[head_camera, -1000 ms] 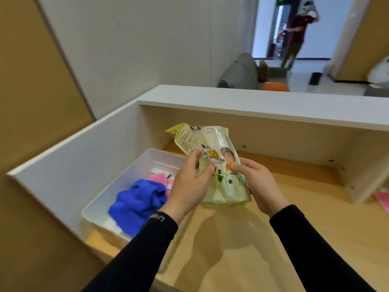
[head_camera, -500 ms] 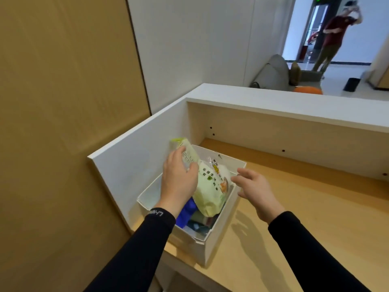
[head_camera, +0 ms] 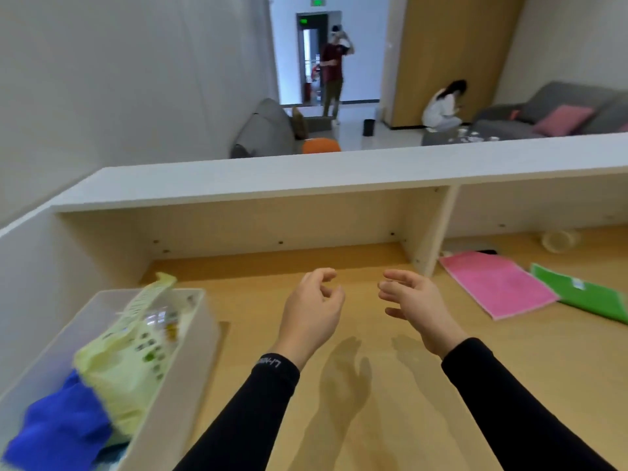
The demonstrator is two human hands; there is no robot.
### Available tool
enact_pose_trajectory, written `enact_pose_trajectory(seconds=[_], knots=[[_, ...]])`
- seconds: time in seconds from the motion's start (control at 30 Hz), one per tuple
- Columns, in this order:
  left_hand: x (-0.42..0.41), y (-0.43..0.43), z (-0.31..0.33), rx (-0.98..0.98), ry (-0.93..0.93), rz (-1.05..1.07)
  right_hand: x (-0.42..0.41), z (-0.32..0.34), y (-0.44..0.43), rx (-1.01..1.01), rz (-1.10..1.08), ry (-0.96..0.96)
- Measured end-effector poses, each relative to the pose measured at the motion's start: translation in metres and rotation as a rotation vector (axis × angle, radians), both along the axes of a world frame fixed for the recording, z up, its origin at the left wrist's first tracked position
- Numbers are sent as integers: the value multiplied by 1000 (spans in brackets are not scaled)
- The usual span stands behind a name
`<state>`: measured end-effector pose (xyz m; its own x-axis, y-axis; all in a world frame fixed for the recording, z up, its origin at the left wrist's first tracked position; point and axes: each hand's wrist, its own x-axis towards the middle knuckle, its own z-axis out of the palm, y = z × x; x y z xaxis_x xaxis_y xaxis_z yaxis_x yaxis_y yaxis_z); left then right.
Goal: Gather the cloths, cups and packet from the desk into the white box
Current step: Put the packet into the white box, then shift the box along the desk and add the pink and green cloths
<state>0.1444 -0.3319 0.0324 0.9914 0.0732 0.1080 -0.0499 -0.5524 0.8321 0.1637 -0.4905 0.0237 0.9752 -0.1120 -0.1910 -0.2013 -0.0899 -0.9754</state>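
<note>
The white box (head_camera: 185,355) stands at the desk's left edge. Inside it the pale green packet (head_camera: 129,355) lies tilted, on top of a blue cloth (head_camera: 57,430). My left hand (head_camera: 314,311) and my right hand (head_camera: 413,305) hover empty over the middle of the desk, fingers loosely curled and apart. A pink cloth (head_camera: 496,283) lies flat on the desk to the right, with a green cloth (head_camera: 584,295) beside it. A pale cup (head_camera: 559,240) lies on its side under the shelf at the far right.
A white shelf (head_camera: 306,178) runs over the desk's back, with an upright divider (head_camera: 431,229) between two bays. A white side panel (head_camera: 40,266) closes the left. Beyond are sofas and two people.
My left hand let go of the packet, which now rests in the box. Both hands moved right to the desk's middle, and my view swung right, showing the pink and green cloths.
</note>
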Motion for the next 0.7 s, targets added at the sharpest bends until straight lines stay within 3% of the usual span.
enact_pose_trajectory(seconds=[0.37,0.7], knots=[[36,-242,-34,-37,168,-234,-5,-25,-255,-14,-273,59],[56,-287,-53,19,240,-227,-2,-48,-297,-13,-296,149]])
